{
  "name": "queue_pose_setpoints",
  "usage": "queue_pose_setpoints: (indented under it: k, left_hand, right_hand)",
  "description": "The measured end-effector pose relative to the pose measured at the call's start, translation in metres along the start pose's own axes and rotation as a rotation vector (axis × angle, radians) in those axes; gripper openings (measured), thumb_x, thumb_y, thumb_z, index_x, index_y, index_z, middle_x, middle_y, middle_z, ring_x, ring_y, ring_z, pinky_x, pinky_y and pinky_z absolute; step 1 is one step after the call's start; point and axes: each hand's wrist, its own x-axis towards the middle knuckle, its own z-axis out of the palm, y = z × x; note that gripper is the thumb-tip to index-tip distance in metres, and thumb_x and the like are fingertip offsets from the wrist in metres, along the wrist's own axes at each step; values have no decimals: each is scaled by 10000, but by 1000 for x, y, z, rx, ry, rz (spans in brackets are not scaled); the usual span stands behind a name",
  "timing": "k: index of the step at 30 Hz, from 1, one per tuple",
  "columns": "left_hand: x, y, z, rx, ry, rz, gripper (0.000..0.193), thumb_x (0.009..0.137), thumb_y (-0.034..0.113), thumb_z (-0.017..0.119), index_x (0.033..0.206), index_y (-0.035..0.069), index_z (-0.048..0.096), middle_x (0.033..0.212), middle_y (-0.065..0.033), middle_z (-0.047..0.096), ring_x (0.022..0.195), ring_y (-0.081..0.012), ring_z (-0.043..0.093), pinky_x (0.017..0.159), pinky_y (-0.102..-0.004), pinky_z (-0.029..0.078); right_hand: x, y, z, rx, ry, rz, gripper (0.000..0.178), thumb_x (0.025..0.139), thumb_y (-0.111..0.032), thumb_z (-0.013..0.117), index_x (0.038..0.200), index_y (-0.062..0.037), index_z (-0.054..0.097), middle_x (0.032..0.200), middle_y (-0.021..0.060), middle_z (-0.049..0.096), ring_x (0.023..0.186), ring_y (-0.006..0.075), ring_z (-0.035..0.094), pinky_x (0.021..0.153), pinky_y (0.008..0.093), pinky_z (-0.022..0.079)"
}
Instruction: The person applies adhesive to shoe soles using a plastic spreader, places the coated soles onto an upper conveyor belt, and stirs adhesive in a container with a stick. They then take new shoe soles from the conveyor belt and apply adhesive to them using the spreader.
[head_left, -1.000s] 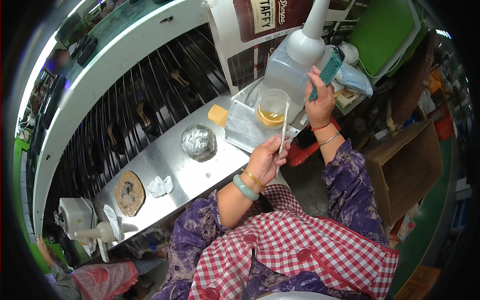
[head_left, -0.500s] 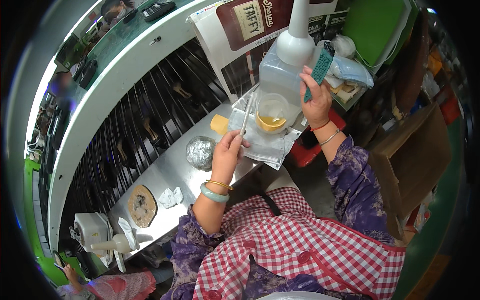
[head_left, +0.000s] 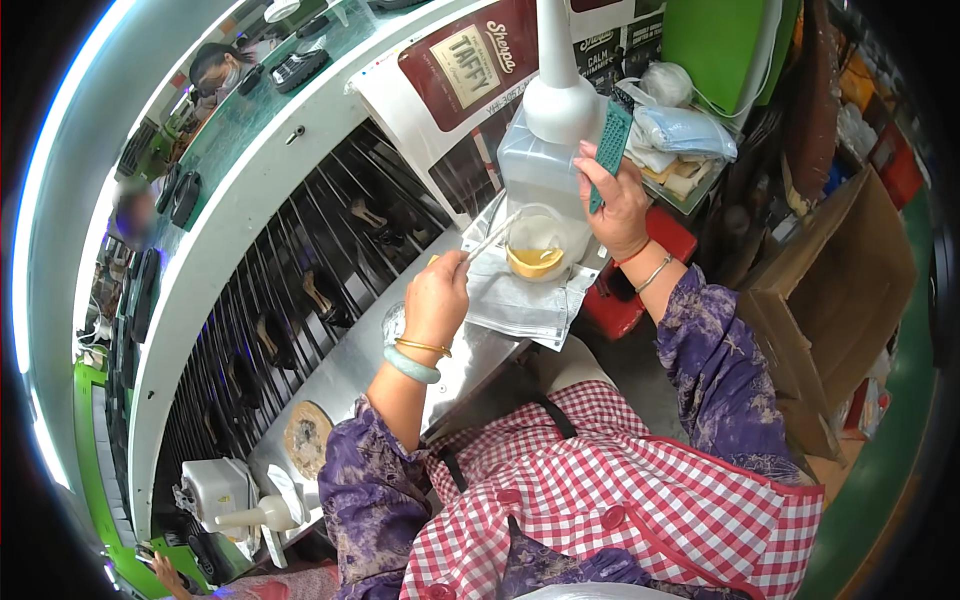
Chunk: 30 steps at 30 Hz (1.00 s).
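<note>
My left hand (head_left: pixel 437 298) pinches one end of a thin pale stick (head_left: pixel 487 242). Its far end reaches the left rim of a clear plastic cup (head_left: pixel 538 228) with yellow stuff at the bottom. The cup rests on a whitish plastic sheet (head_left: pixel 525 308) at the bench's near end. To the right of the cup, my right hand (head_left: pixel 622 212) is closed on a teal strip (head_left: pixel 611 155) with a dotted, perforated surface, held upright. Whether the stick's tip is inside the cup or only beside it, I cannot tell.
Behind the cup stands a translucent bottle (head_left: pixel 545 165) with a long white spout. A foil-wrapped ball (head_left: pixel 393 322) is partly hidden by my left hand. Shoes ride on the glassy green conveyor (head_left: pixel 245 110) at upper left. On the right are a red stool (head_left: pixel 665 240) and cardboard box (head_left: pixel 850 290).
My left hand has shifted slightly left, the stick tilting over toward the cup. My right hand has moved a little left with the teal strip. The whole view has turned slightly.
</note>
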Motion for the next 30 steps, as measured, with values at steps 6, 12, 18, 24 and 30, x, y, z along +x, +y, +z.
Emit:
queue_pose_setpoints:
  k: [6, 12, 18, 24, 30]
  left_hand:
    - [-1, -6, 5, 82, 188, 244, 116, 827, 77, 603, 929, 54, 651, 773, -131, 599, 710, -335, 573, 649, -399, 479]
    - [6, -16, 7, 127, 276, 326, 157, 777, 44, 643, 932, 64, 664, 789, -82, 606, 751, -268, 562, 676, -356, 475]
    - [21, -20, 1, 162, 330, 389, 208, 750, 42, 670, 956, 63, 682, 808, -72, 621, 766, -251, 558, 691, -336, 470]
    - [25, -14, -10, 151, 240, 465, 255, 763, 68, 673, 1018, 61, 670, 783, -71, 620, 756, -253, 535, 724, -342, 453]
    - [3, -16, -14, 157, 115, 491, 269, 785, 116, 666, 1047, 57, 661, 712, -63, 561, 725, -247, 494, 700, -369, 427]
  right_hand:
    - [2, 0, -1, -13, -4, -22, 364, 697, -5, 677, 1023, -154, 615, 1067, 30, 652, 901, 239, 609, 798, 342, 481]
    - [2, 0, -1, -17, 2, -33, 382, 684, 2, 675, 1030, -148, 615, 1070, 37, 651, 901, 236, 610, 797, 345, 481]
    - [2, 0, -1, -9, 3, -36, 372, 695, -3, 679, 1030, -149, 613, 1073, 39, 649, 898, 238, 610, 796, 348, 480]
    - [3, -2, -2, -26, -12, -44, 365, 699, -5, 678, 1028, -147, 611, 1076, 41, 648, 890, 240, 610, 802, 344, 476]
    - [2, -1, -1, 1, -7, -24, 368, 691, 3, 676, 1022, -144, 610, 1078, 41, 647, 894, 240, 607, 810, 348, 472]
